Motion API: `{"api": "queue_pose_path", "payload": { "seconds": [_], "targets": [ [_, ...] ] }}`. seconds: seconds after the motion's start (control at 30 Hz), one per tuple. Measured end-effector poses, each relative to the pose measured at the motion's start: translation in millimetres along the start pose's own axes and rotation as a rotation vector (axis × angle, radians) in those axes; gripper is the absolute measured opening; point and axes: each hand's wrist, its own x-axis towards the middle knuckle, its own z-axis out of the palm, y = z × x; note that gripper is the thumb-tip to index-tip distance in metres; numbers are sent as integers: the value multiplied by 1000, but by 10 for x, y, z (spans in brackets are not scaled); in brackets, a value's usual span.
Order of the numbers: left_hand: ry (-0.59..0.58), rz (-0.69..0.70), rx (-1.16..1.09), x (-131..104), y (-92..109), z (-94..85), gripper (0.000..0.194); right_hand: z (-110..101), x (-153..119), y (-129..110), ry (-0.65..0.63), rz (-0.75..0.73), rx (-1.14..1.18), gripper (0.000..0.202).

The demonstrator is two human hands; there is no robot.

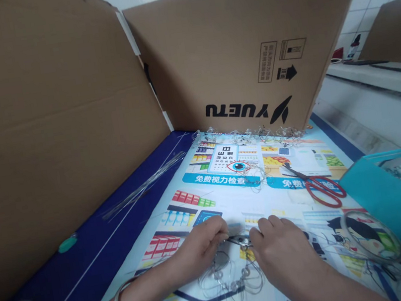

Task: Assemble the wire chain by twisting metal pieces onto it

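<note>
My right hand (pixel 280 246) is closed around small pliers (pixel 241 240), whose dark jaws point left toward my other hand. At the tip of those jaws, my left hand (pixel 207 240) pinches thin silvery wire with thumb and fingers. A tangle of looped wire with clear round beads (pixel 235 285) hangs or lies just below the pliers, between both hands. The pliers' handles are mostly hidden inside my right fist. Whether the jaws are closed on the wire is too small to tell.
Red-handled scissors (pixel 325 189), a coil (pixel 372 236) and a teal box (pixel 394 212) lie to the right. Beaded wire pieces (pixel 251 138) line the back, before an upright cardboard panel (pixel 231 55). Straight wires (pixel 145 184) and a green object (pixel 67 243) lie left.
</note>
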Motion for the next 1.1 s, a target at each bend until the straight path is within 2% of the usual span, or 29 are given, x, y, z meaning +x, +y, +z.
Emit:
{"api": "queue_pose_path", "payload": {
  "seconds": [0.33,0.7,0.83,1.1],
  "targets": [
    [-20,58,-9,-18,-3,8,13,-67,-3,10,-86,10,68,14],
    [-26,111,0,-24,-50,42,12,-110,14,14,-132,4,77,12],
    [-25,136,5,-21,-64,57,12,-91,4,12,-115,6,73,10],
    [29,68,-58,18,-71,-18,16,-12,2,7,-20,4,18,8]
  ]
}}
